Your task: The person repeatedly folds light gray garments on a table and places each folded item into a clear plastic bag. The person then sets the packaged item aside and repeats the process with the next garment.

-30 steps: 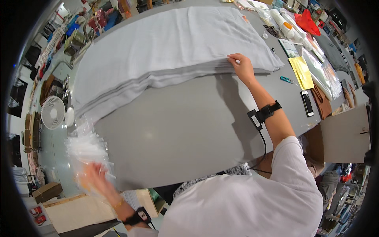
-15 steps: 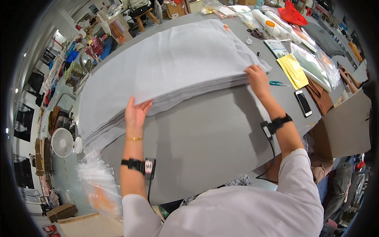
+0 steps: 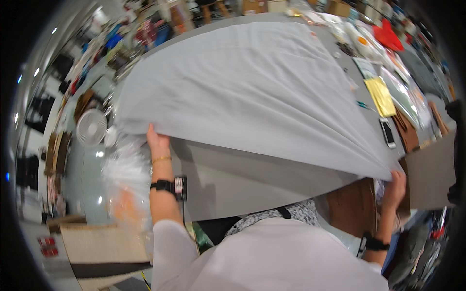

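— Where is the grey cloth (image 3: 252, 92) from your hands?

— It lies up and away from you, toward twelve o'clock, spread wide over the grey bench (image 3: 242, 179). Its long way runs from nine o'clock to three o'clock. Your left hand (image 3: 158, 141) pinches the near edge at nine o'clock. Your right hand (image 3: 394, 188) is closed on the other corner down at four o'clock — that one is closer to your body.

— So both hands hold it?

— Yes, both are shut tight on the cloth, and the near edge is lifted off the bench.

— What can't you see?

— Your fingertips are tucked under the cloth. The lifted cloth hides the bench under it. The phone (image 3: 387, 132) and yellow pad (image 3: 380, 95) at two o'clock are small, and the clear plastic bag (image 3: 125, 179) by your left arm is blurry.
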